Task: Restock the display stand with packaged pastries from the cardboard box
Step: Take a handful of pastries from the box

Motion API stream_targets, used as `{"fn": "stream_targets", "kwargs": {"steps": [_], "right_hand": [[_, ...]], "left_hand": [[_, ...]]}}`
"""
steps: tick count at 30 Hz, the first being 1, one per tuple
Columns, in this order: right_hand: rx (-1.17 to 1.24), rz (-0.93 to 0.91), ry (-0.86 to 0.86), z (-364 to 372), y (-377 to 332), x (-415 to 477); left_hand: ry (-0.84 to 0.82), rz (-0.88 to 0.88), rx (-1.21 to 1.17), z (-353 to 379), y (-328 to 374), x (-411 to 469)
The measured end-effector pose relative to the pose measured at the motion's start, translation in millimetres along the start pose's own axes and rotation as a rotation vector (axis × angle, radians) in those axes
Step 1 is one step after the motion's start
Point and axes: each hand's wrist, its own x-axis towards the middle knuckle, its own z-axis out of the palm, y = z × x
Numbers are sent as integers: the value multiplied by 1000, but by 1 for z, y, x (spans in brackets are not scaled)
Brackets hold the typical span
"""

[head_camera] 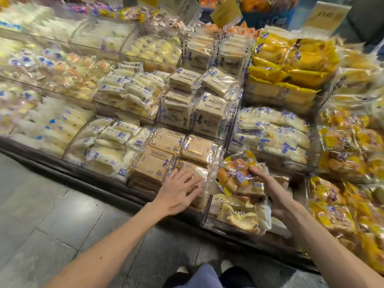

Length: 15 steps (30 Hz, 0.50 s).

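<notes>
My right hand (274, 192) grips a clear bag of small brown buns with yellow and blue print (239, 175), holding it over the low front compartment of the display stand (207, 213). Under it in that compartment lie other bagged pastries (239, 217). My left hand (178, 190) is spread flat, fingers apart, resting on a stack of tan square packaged cakes (153, 163) in the neighbouring front compartment. The cardboard box is not in view.
The tiered stand has clear dividers and is filled with white sandwich breads (108, 142), stacked grey-beige sandwich packs (209, 113), yellow-wrapped cakes (291, 67) and orange bun bags (342, 163). Yellow price tags (226, 11) stand at the back. Grey floor tiles (52, 225) lie at left.
</notes>
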Motion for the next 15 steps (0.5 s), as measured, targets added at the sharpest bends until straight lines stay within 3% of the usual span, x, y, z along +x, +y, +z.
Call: {"fn": "stream_targets", "kwargs": {"steps": [2,5,10,15], "right_hand": [[29,-31,7,8,2,0],[70,-83,29,23,6,-3],[110,-119,72,37,14,-6],[124,-180,88,37,25,-6]], "left_hand": [[148,-133,-461,-9,21,-3],[97,-160,-938,-19,53,-9],[163,-241,-1196,-29,75,-10],[198,-320,-1174,-35,70,-13]]}}
